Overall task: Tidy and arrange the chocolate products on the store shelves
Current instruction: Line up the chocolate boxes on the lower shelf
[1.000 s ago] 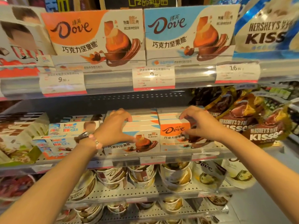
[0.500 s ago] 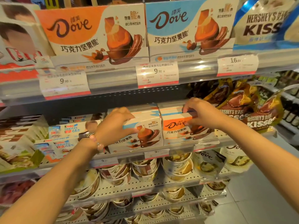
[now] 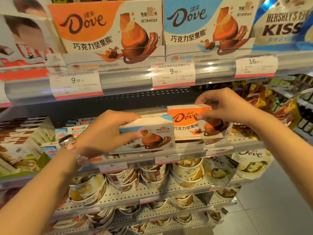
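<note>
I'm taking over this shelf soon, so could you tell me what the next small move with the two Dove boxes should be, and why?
Probably set both boxes down squarely at the shelf's front edge. The left hand grips the blue Dove box and the right hand pinches the orange Dove box; both sit tilted, the orange one higher, above the middle shelf.

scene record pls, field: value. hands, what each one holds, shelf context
left hand: left hand grips the blue Dove box from its left end
right hand: right hand pinches the orange Dove box at its top right corner
boxes: side by side on the middle shelf, orange one right of the blue one and sitting higher
shelf above: large orange and blue Dove display boxes, price tags reading 9.90
shelf below: Dove cups
right of boxes: Hershey's Kisses bags
</note>
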The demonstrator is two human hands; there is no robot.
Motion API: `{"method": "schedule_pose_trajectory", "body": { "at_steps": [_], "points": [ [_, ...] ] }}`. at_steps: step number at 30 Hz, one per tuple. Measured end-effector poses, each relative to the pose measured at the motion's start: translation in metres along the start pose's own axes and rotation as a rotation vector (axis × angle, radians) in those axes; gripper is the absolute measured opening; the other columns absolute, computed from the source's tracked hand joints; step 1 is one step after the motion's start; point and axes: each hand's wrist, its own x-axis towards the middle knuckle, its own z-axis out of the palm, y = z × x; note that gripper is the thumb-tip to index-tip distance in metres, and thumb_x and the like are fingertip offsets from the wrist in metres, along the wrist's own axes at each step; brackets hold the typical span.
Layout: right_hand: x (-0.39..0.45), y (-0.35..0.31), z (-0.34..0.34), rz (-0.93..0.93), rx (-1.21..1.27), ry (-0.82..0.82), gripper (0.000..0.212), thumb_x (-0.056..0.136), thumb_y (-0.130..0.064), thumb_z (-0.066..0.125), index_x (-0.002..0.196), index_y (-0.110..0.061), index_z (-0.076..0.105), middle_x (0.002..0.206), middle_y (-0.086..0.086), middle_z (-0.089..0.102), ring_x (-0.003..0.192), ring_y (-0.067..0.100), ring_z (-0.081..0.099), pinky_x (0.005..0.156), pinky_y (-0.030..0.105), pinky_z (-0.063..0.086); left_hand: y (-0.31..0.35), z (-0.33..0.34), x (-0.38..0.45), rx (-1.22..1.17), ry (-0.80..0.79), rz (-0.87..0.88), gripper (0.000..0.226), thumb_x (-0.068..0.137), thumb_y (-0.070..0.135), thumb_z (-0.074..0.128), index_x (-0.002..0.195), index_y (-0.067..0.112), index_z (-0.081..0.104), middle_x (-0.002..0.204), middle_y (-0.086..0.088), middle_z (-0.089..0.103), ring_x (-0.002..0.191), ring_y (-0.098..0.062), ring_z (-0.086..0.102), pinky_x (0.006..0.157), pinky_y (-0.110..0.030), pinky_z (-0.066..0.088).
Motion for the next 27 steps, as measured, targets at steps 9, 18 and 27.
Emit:
{"method": "schedule_pose_trajectory", "body": {
  "at_steps": [9, 18, 27],
  "points": [
    [0.029, -0.061, 0.051, -0.260, -0.261, 0.072, 0.044, 0.074, -0.044, 0.074, 0.111, -0.022, 0.066, 0.096, -0.010, 0.068, 0.081, 0.008, 0.059, 0.066, 0.024, 0.043, -0.004, -0.014, -0.024, 0.099, -0.067, -0.205, 0.033, 0.077, 0.041, 0.068, 0.110, 0.039, 0.063, 0.098, 0.022, 0.065, 0.088, -0.001, 0.060, 0.075, -0.031, 0.054],
    [0.054, -0.084, 0.086, -0.288, -0.094, -0.090, 0.040, 0.079, -0.022, 0.071, 0.116, -0.013, 0.060, 0.111, 0.003, 0.066, 0.097, 0.018, 0.062, 0.083, 0.037, 0.054, -0.008, -0.018, -0.040, 0.120, -0.105, -0.270, 0.028, 0.077, 0.032, 0.070, 0.104, 0.036, 0.066, 0.093, 0.020, 0.066, 0.081, -0.003, 0.059, 0.070, -0.028, 0.054],
    [0.052, -0.089, 0.090, -0.342, -0.126, -0.113, 0.036, 0.085, -0.022, 0.067, 0.120, -0.014, 0.062, 0.117, -0.001, 0.066, 0.104, 0.013, 0.061, 0.089, 0.032, 0.051, -0.016, -0.020, -0.050, -0.005, -0.209, -0.152, 0.033, 0.079, 0.020, 0.066, 0.108, 0.037, 0.063, 0.097, 0.021, 0.065, 0.090, -0.002, 0.058, 0.074, -0.028, 0.053]
  ]
}}
